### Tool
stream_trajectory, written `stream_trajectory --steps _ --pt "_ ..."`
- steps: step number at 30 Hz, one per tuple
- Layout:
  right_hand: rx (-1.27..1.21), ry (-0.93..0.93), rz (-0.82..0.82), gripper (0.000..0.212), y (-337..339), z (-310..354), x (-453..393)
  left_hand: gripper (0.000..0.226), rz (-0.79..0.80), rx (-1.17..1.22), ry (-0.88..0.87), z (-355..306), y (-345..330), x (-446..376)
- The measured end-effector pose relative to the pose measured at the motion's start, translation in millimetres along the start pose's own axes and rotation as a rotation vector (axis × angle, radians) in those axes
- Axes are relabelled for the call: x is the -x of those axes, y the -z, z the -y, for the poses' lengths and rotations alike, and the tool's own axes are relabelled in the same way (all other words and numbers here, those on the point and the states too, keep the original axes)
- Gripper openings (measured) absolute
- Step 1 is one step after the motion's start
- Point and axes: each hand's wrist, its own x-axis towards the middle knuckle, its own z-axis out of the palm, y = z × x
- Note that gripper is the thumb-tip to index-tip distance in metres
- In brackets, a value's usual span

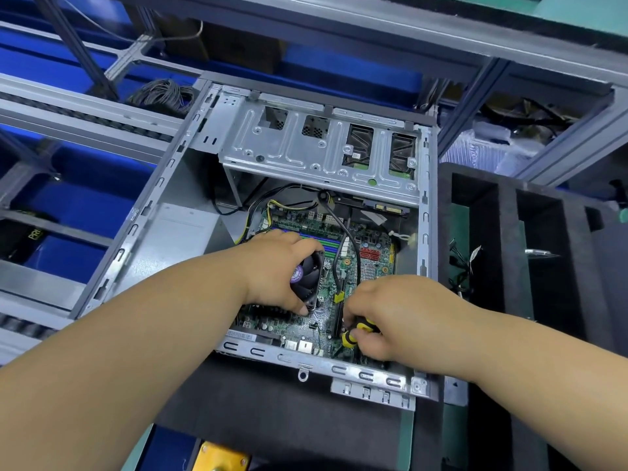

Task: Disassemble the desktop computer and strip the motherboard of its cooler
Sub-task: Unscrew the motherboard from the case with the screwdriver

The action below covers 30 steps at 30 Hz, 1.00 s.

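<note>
Dark tabletop (272,413), open case (423,232). Left hand (278,270) grips cooler (307,277); right hand (384,317) grips screwdriver (356,333) — slip risks gouging motherboard (370,270).

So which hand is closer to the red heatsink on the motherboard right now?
Right. The right hand, gripping a yellow-and-black screwdriver, sits just below the red heatsink. The left hand grips the cooler fan, farther off to the heatsink's left.

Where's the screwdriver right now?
In the head view, the screwdriver is gripped in the right hand at the motherboard's near right corner, right of the cooler fan.
</note>
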Motion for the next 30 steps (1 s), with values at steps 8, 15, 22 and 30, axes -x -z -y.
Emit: stream_trajectory --steps 8,15,22,30 --pt "-0.003 0.01 -0.007 0.027 -0.5 -0.5 2.4 0.104 -0.012 -0.006 0.003 -3.3 0.9 2.6" --pt "0.008 0.03 0.0 0.028 -0.1 -1.1 1.7 0.104 -0.013 -0.003 0.003 -3.5 0.7 2.1" --pt "0.017 0.059 0.021 0.03 0.1 -3.8 1.9 0.103 -0.003 0.024 -0.002 0.8 0.1 -0.8" --pt "0.036 0.071 0.037 0.031 -1.0 -4.8 0.8 0.101 0.011 0.03 -0.002 1.3 1.6 -2.2"
